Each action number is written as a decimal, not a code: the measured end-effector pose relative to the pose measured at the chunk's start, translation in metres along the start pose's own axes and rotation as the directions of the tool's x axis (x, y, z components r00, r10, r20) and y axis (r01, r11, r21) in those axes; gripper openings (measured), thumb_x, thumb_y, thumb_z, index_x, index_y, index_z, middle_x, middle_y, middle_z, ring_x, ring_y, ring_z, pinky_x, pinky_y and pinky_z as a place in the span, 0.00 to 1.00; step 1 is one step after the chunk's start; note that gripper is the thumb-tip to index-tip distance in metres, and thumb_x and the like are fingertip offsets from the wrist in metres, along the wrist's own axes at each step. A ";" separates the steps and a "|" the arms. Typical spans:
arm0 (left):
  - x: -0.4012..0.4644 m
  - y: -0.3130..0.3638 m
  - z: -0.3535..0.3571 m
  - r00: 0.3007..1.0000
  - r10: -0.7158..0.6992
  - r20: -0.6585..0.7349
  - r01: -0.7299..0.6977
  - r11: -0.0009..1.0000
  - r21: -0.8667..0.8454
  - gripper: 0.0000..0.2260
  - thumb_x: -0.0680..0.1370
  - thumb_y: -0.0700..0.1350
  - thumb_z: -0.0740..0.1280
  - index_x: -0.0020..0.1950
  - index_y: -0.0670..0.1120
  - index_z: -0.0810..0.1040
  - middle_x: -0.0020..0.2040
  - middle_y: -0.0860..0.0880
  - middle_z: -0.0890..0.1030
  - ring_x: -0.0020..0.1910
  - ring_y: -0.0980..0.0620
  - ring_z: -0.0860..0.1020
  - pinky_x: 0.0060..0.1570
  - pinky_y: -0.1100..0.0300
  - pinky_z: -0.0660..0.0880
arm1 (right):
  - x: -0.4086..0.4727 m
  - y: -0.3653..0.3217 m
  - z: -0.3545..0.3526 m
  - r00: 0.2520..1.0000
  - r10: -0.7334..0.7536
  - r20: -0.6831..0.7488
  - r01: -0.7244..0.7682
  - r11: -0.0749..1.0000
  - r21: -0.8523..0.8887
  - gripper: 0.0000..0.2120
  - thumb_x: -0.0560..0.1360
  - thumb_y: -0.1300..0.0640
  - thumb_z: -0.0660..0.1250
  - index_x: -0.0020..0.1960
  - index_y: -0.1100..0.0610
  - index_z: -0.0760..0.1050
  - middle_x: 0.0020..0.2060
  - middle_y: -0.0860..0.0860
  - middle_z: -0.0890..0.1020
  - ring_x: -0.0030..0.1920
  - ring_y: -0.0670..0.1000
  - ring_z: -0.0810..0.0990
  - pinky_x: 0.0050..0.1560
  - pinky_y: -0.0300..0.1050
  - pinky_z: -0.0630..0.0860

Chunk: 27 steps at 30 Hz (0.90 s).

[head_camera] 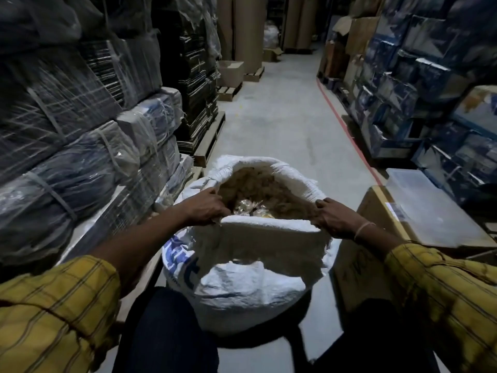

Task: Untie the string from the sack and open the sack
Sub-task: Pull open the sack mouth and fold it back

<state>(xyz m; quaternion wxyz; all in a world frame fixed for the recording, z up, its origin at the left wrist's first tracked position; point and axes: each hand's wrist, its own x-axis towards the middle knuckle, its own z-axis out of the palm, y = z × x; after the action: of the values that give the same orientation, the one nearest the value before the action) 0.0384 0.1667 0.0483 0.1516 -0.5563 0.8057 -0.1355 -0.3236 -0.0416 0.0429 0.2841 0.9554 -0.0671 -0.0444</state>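
Note:
A white woven sack (242, 278) with blue print stands on the floor between my knees. Its mouth is wide open, with the rim rolled outward, and brownish contents with shiny wrapped pieces (252, 205) show inside. My left hand (207, 208) grips the left side of the rolled rim. On the right side of the rim, my right hand (336, 219) holds the cloth. A short dark bit of string (211, 180) sticks out from the rim just above my left hand.
Plastic-wrapped bundles (80, 157) are stacked high on the left. A cardboard box (376, 211) with a clear plastic bin (430, 208) on top stands close on the right, below shelves of blue boxes. A concrete aisle (282, 117) with a red floor line runs ahead.

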 end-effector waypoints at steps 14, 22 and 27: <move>0.031 0.034 -0.048 0.859 -0.482 0.171 0.511 0.800 -0.314 0.19 0.86 0.58 0.56 0.55 0.45 0.78 0.52 0.40 0.83 0.53 0.39 0.82 0.45 0.51 0.73 | 0.040 -0.016 -0.037 0.894 0.363 0.261 -0.445 0.784 0.433 0.22 0.80 0.41 0.55 0.41 0.56 0.77 0.47 0.59 0.85 0.49 0.59 0.81 0.57 0.51 0.73; 0.100 0.043 -0.046 0.783 -0.595 0.184 0.604 0.797 0.004 0.09 0.81 0.39 0.66 0.58 0.49 0.81 0.54 0.49 0.85 0.56 0.45 0.83 0.62 0.50 0.71 | 0.130 -0.026 -0.045 0.851 0.452 0.268 -0.517 0.627 0.583 0.14 0.82 0.64 0.57 0.57 0.65 0.81 0.54 0.62 0.84 0.54 0.63 0.83 0.56 0.55 0.80; 0.116 0.020 -0.028 0.797 -0.584 0.153 0.604 0.766 -0.221 0.19 0.80 0.48 0.70 0.69 0.48 0.73 0.68 0.42 0.74 0.65 0.40 0.76 0.61 0.46 0.74 | 0.144 -0.017 -0.013 0.821 0.440 0.364 -0.570 0.653 0.498 0.18 0.83 0.60 0.57 0.71 0.63 0.71 0.70 0.65 0.70 0.70 0.68 0.70 0.69 0.60 0.69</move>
<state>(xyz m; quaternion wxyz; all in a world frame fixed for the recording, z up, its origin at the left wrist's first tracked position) -0.0288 0.0667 0.0552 0.0572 -0.8021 0.5924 -0.0491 -0.1780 -0.0422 0.0377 -0.0329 0.9269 -0.3715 -0.0411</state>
